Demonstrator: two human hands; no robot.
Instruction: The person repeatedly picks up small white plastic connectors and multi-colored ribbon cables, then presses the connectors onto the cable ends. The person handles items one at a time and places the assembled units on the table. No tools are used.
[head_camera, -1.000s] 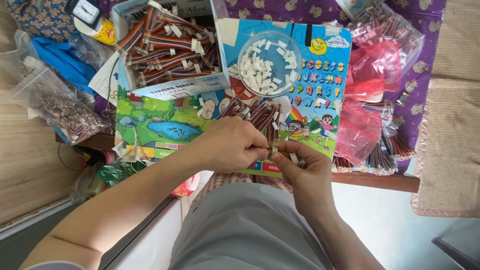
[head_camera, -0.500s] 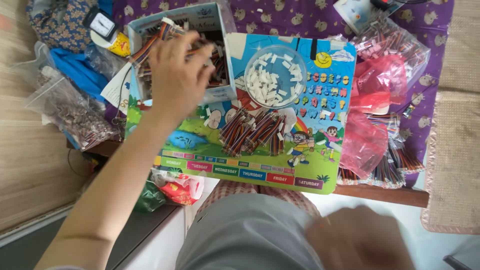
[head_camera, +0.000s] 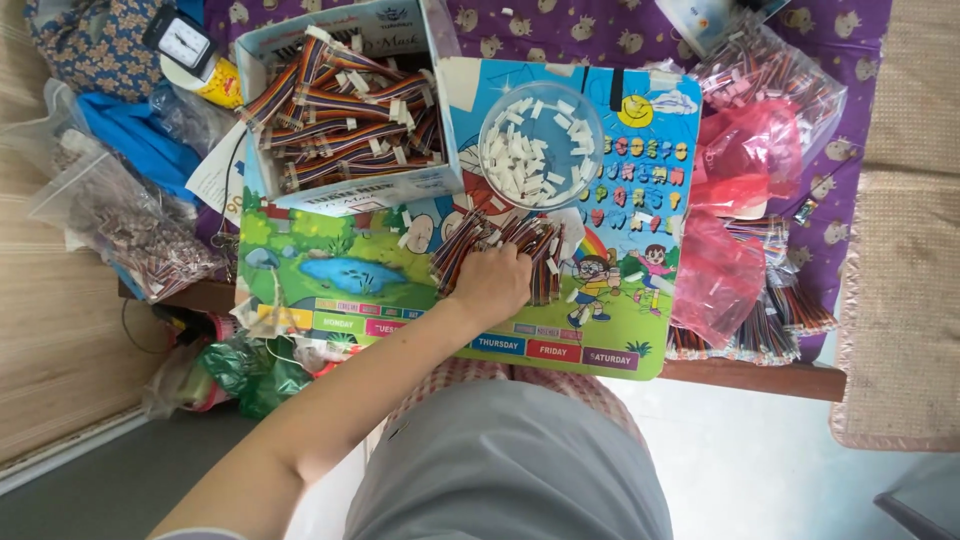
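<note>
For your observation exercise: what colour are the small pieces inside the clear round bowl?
White, seen in the head view: small white pieces in the clear bowl.

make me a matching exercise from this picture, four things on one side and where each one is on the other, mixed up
Things:
1. left hand
2. clear round bowl
3. cardboard box
4. red plastic bags

Places:
A. right side of the table, beside the mat
B. on the loose wire pile mid-mat
C. top left of the mat, full of wire bundles
D. top of the mat, holding white connectors

Pairs: 1-B, 2-D, 3-C, 4-A
</note>
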